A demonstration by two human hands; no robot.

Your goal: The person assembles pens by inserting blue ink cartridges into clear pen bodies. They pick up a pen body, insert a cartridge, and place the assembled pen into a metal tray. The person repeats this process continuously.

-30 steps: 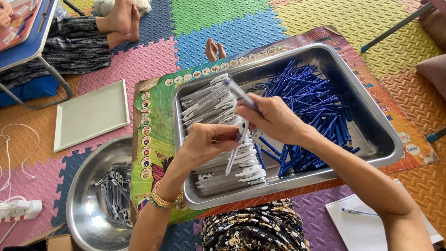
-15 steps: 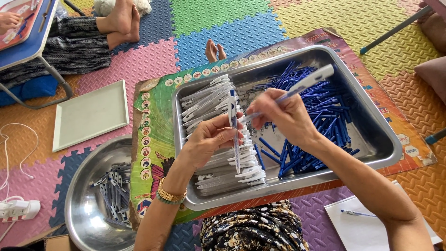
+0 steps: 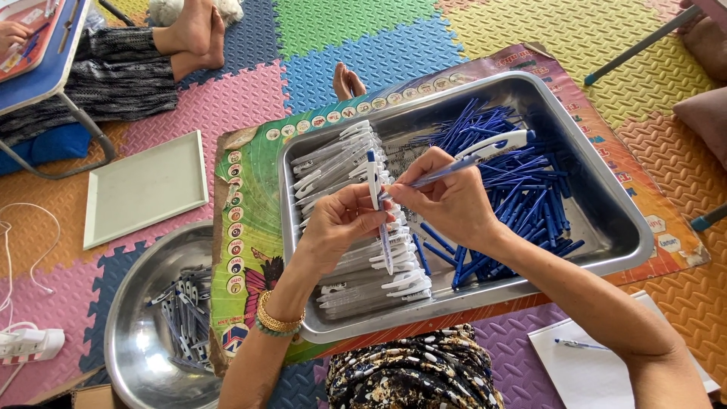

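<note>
A steel tray (image 3: 606, 227) lies on a printed board (image 3: 246, 227) over my lap. White pen barrels (image 3: 341, 159) are stacked in its left half and blue refills (image 3: 522, 182) are heaped in its right half. My left hand (image 3: 341, 227) grips a white pen barrel (image 3: 382, 227) upright over the white stack. My right hand (image 3: 447, 201) pinches another white pen (image 3: 492, 148) with a blue tip, slanting up to the right. The two hands touch above the tray's middle.
A round steel bowl (image 3: 129, 341) with several finished pens sits at the lower left. A pale square tray (image 3: 144, 189) lies on the foam mat. Another person's legs (image 3: 189, 38) and a blue folding table (image 3: 45, 45) are at the top left. Paper with a pen (image 3: 583, 356) lies at the lower right.
My right hand has lowered its pen toward my left hand, and the two hands have come together. The left hand keeps its upright barrel.
</note>
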